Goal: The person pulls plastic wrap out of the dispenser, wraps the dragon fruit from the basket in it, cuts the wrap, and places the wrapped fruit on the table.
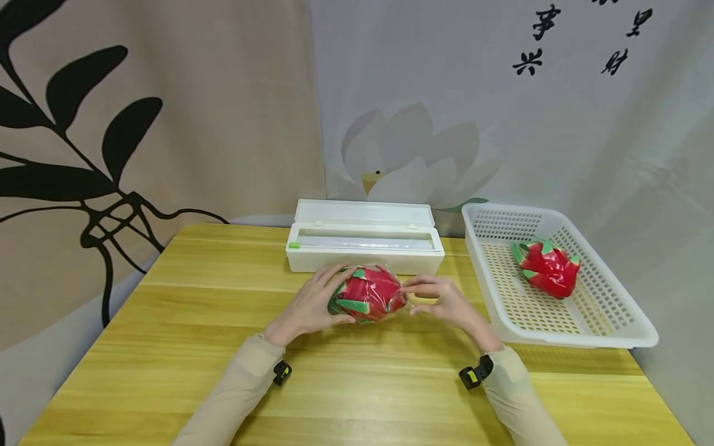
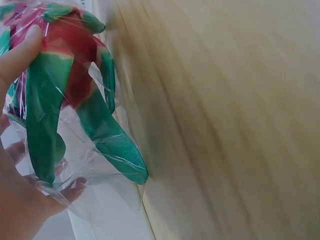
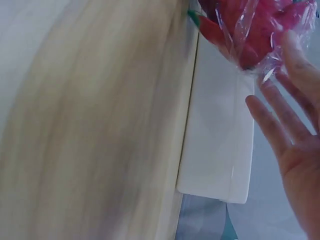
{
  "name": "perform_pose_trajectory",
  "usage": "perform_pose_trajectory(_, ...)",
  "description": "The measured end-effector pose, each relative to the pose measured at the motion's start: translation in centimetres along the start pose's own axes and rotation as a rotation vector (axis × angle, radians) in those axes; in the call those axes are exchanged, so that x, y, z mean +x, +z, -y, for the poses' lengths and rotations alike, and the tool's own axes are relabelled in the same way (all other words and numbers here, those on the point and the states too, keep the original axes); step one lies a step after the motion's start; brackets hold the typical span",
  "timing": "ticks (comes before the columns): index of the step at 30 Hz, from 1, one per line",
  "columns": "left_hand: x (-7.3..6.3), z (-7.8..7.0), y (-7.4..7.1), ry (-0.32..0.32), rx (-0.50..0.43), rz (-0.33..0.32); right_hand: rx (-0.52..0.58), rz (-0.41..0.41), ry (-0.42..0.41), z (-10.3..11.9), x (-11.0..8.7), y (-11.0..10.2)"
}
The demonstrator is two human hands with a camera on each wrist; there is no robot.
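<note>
A red dragon fruit (image 1: 370, 293) with green scale tips, wrapped in clear cling film, is in front of the white film box on the table. My left hand (image 1: 315, 305) grips its left end, thumb on the near side and fingers over the top and far side. In the left wrist view, loose cling film (image 2: 90, 172) hangs around the green tips (image 2: 47, 110). At the fruit's right end, the fingertips of my right hand (image 1: 440, 301) touch the film, fingers fairly straight and spread. The right wrist view shows gathered film (image 3: 267, 70) beside those fingertips.
A white cling film box (image 1: 365, 260) stands with its lid (image 1: 362, 214) raised at the table's back edge, a film roll (image 1: 365, 242) inside. To the right, a white plastic basket (image 1: 499, 310) holds another red dragon fruit (image 1: 549, 269). A printed curtain hangs behind.
</note>
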State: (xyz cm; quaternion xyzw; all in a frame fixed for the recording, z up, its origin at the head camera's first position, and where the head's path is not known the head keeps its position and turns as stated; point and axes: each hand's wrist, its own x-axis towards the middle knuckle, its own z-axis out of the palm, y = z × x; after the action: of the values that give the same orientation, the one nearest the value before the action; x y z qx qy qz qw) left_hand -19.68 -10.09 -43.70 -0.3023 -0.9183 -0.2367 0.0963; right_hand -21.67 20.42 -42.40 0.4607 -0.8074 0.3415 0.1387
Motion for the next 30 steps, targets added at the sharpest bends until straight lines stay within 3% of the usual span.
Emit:
perform_pose_trajectory(4,0.0,0.2,-0.1,-0.02,0.001,0.01,-0.018,0.019,0.021,0.1,0.1,0.0)
perform_pose_trajectory(11,0.0,-0.1,-0.2,-0.005,0.016,-0.021,0.032,-0.041,0.046,0.2,1.1,0.3)
perform_pose_trajectory(17,-0.2,0.1,-0.2,0.013,0.015,-0.03,0.07,0.01,0.062,0.5,1.5,-0.3)
perform_pose_trajectory(20,-0.3,0.1,-0.2,-0.013,-0.016,-0.009,0.03,-0.005,0.045,0.5,1.3,-0.2)
perform_pose_trajectory(25,-0.2,0.2,-0.2,-0.091,-0.097,0.041,-0.131,-0.129,0.031,0.5,1.1,1.2)
perform_pose_trajectory(27,-0.2,0.2,-0.2,-0.122,-0.12,0.057,-0.167,-0.163,0.068,1.0,1.0,1.7)
perform_pose_trajectory(30,-0.1,0.3,-0.1,-0.159,-0.159,0.063,-0.147,-0.129,0.189,2.3,1.1,2.2)
